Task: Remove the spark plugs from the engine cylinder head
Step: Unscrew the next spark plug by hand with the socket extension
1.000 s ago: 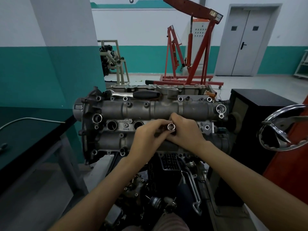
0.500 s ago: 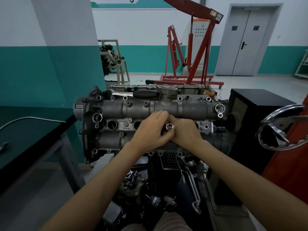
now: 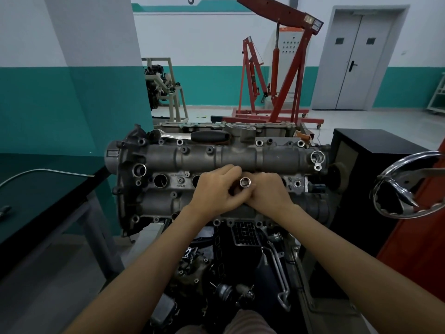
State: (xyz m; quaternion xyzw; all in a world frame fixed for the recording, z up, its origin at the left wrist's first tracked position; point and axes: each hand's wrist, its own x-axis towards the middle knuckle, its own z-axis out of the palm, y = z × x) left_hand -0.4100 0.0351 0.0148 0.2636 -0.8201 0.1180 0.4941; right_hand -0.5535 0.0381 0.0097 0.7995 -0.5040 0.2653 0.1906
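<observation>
hands meet over the cylinder head point(image 3: 216, 162): left hand point(image 3: 216, 189) and right hand point(image 3: 269, 191) both grip a socket point(image 3: 245, 182) between them. stamped writing left of the left hand is unreadable.

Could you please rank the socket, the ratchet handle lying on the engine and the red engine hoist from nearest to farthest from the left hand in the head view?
From the left hand:
1. Socket, held at its fingertips, just right.
2. Ratchet handle, on the engine's far edge.
3. Red engine hoist, on the floor well beyond the engine.
</observation>
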